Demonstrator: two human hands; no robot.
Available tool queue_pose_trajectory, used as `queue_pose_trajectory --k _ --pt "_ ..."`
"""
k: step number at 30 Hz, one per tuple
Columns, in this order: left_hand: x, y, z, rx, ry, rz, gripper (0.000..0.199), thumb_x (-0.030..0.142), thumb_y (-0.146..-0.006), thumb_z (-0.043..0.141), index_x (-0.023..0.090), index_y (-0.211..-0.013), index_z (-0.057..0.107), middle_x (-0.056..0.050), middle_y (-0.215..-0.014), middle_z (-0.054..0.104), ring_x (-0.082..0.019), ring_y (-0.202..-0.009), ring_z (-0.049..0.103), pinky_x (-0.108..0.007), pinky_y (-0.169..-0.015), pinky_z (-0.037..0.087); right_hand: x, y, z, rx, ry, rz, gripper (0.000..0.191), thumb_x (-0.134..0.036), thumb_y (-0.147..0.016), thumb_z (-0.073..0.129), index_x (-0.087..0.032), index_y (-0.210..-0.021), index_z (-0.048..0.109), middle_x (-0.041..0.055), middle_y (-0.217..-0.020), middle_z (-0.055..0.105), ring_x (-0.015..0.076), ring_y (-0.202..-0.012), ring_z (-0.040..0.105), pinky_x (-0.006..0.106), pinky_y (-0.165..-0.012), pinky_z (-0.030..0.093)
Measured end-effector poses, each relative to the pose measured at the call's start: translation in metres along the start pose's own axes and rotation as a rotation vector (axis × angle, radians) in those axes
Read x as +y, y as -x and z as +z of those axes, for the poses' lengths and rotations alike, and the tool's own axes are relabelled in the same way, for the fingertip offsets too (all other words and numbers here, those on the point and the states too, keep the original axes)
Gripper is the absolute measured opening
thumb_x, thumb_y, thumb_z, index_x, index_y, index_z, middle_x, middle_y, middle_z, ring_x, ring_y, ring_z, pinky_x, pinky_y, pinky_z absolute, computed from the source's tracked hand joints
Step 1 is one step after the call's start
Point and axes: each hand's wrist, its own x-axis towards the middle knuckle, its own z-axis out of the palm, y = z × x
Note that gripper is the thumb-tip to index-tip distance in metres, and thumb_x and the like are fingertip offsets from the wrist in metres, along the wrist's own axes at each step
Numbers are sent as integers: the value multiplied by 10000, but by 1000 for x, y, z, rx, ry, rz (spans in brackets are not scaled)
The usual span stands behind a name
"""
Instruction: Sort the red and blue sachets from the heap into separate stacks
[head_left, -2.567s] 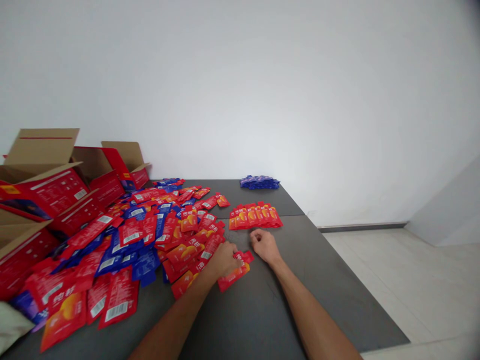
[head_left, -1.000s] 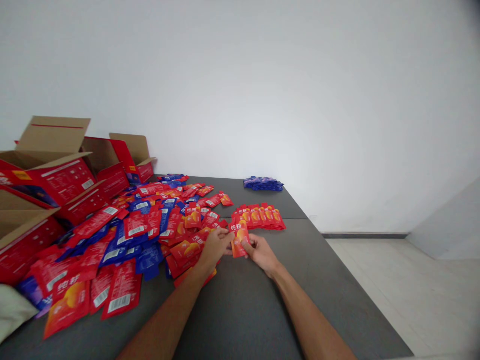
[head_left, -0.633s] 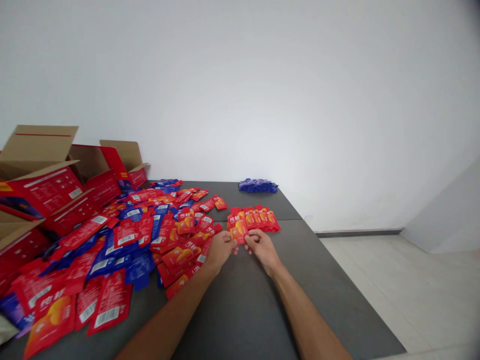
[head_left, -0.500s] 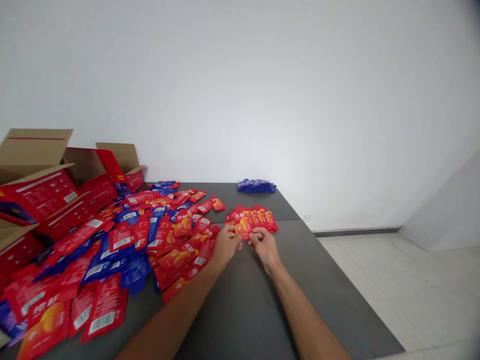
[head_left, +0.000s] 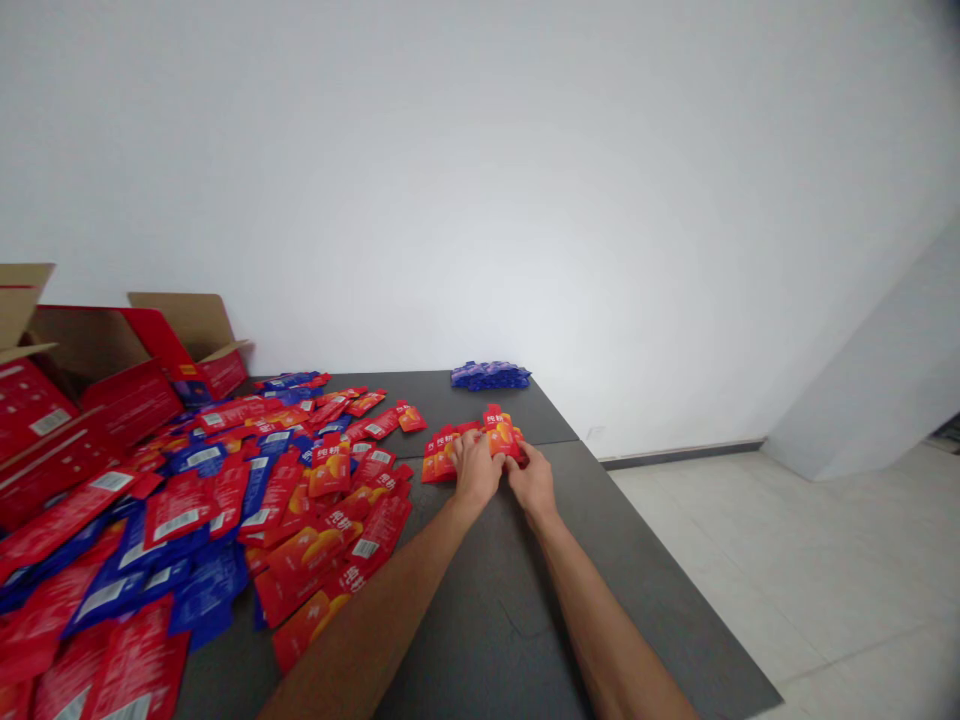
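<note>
With my right hand (head_left: 531, 480), fingers nearly closed, I pinch a red pouch (head_left: 501, 436) at the right end of the row (head_left: 436, 457); my left hand (head_left: 478, 468) curves at its left edge, grip unclear.

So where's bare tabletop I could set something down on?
Dark tabletop is bare right of the right forearm, out to the table's edge; between it and the left forearm; and between the blue packet stack and red packet row. The left is crowded: a red-and-blue heap runs back to open boxes.
</note>
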Motion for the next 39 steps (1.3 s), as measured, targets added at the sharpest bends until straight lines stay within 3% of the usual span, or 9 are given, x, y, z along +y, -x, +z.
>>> queue_pose_trajectory --k 3,6,13,22,31,39 --pt "6 -2 5 -20 -100 10 436 355 -865 587 191 -1270 589 -136 -1406 483 -339 -1285 379 -481 -1066 305 3 -3 0 6 166 32 406 -291 -831 591 -140 -1196 684 150 -1189 653 291 -1111 576 381 -993 407" --pt "7 -3 12 -43 -165 28 440 377 -899 542 180 -1291 575 -151 -1451 444 -345 -1320 342 -494 -1064 300 3 -6 -4 -3 241 86 374 -276 -846 577 -191 -1190 698 138 -1277 599 336 -1173 497 410 -951 409" --pt "-2 -1 26 -41 -247 47 429 399 -919 516 165 -1269 603 -157 -1481 429 -346 -1368 299 -510 -1085 283 3 -7 -6 -29 269 76 362 -244 -864 561 -229 -1201 694 118 -1349 543 345 -1208 417 454 -937 401" --pt "-7 5 23 -45 -275 82 462 390 -920 498 144 -1301 587 -174 -1512 398 -367 -1392 277 -537 -1087 290 8 -5 -1 -59 269 56 384 -266 -852 588 -244 -1223 682 122 -1372 525 362 -1229 401 482 -946 395" --pt "-16 24 -1 -20 -303 68 440 377 -912 501 134 -1260 614 -158 -1481 444 -349 -1362 328 -529 -1097 294 -13 12 -1 -11 269 7 423 -259 -825 602 -220 -1242 663 118 -1374 525 358 -1221 410 480 -963 392" --pt "-52 48 -38 -18 -358 37 361 310 -896 515 165 -1195 655 -153 -1385 513 -342 -1298 377 -488 -1037 341 -48 40 17 -31 239 -102 393 -245 -832 600 -222 -1218 674 104 -1364 542 338 -1207 429 439 -956 388"
